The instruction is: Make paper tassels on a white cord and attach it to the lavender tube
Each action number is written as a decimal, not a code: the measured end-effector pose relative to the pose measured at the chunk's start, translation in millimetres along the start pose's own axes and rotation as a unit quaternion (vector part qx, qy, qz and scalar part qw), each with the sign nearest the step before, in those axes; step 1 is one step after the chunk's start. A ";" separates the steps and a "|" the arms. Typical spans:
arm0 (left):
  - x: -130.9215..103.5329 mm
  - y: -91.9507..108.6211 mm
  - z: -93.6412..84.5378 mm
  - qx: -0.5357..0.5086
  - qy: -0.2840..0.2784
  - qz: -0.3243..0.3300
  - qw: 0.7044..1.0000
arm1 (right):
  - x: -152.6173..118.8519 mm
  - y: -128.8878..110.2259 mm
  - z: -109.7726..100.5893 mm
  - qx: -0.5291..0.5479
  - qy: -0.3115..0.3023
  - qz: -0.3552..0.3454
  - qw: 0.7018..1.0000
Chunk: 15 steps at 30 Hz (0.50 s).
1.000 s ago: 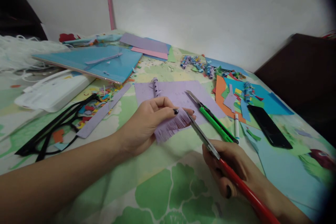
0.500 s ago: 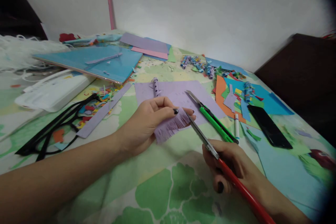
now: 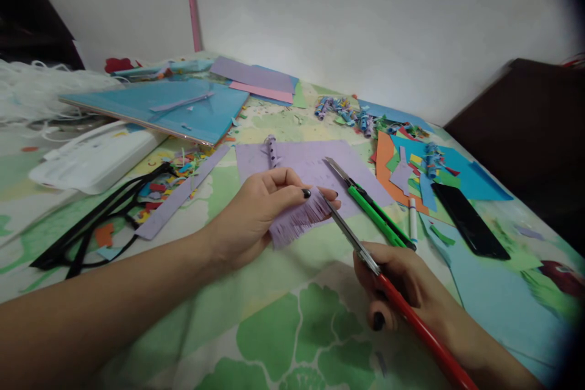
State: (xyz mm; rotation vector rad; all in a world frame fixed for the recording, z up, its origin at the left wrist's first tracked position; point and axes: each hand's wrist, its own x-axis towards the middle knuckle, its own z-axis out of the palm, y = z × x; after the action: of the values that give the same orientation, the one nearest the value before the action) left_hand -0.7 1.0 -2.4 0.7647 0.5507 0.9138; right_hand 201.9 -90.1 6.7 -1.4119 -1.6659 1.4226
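Observation:
Between thumb and fingers, my left hand (image 3: 260, 207) pinches a purple paper strip (image 3: 297, 219) whose lower edge is cut into a fine fringe. My right hand (image 3: 393, 280) is closed around red-handled scissors (image 3: 351, 234). Their blade tips meet the strip's right end, close to my left fingertips. Behind my hands lies a purple sheet (image 3: 315, 155). On it rests a dotted purple paper roll (image 3: 272, 150), and a green utility knife (image 3: 379, 216) with its blade out lies across its right side.
Black eyeglasses (image 3: 114, 213) and paper scraps lie left, near a white case (image 3: 100, 158) and a blue board (image 3: 173, 106). To the right are a white marker (image 3: 413, 219), a black phone (image 3: 470, 219) and coloured paper. Small paper rolls (image 3: 342, 111) sit at the back.
The thumb of my right hand has shifted slightly left on the scissors. Both hands otherwise stay almost in place, and the view has moved a little.

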 end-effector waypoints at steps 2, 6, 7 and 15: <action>-0.1 0.2 0.0 -0.002 -0.004 0.000 1.000 | 0.1 -0.1 -0.1 0.008 -0.001 0.007 1.000; -0.9 0.1 -0.5 -0.005 -0.017 0.006 1.000 | 1.1 -2.3 0.7 0.014 0.007 0.017 1.000; -1.0 -0.1 -0.7 -0.006 -0.019 0.007 1.000 | 1.3 -3.1 1.1 0.014 0.005 0.017 1.000; 1.4 -1.0 -1.6 -0.007 -0.013 0.007 1.000 | 1.3 -1.5 0.6 0.028 -0.006 0.014 0.999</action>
State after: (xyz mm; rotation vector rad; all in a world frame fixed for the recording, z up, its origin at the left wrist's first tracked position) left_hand -0.6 2.3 -4.3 0.7676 0.5165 0.9186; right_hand 200.4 -89.0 7.6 -1.4024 -1.6075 1.4844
